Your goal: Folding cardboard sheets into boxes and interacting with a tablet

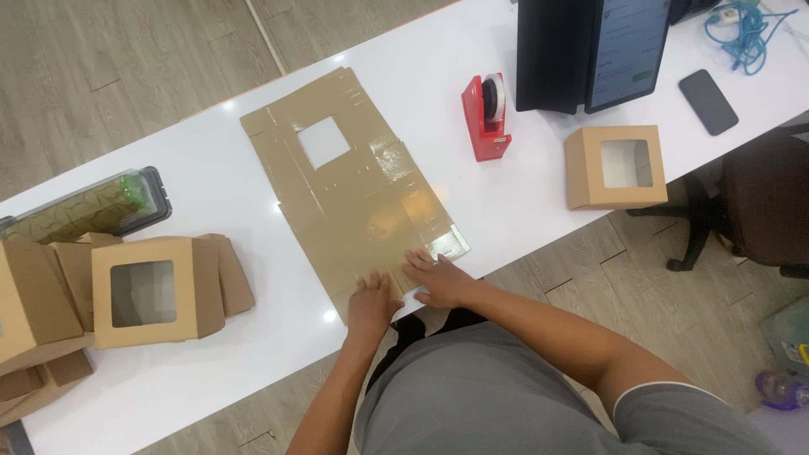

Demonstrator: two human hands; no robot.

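Note:
A flat, unfolded brown cardboard box blank (354,190) with a square window cutout lies glossy side up on the white table (522,194). My left hand (372,303) presses on its near edge, fingers spread. My right hand (440,281) lies flat beside it on the blank's near corner, fingers apart. Neither hand holds anything.
A red tape dispenser (486,116) and a folded window box (614,166) sit to the right. Assembled window boxes (156,291) are stacked at the left beside a clear plastic container (88,206). A dark tablet (594,50), a phone (708,101), a blue cable and an office chair (758,211) are at the right.

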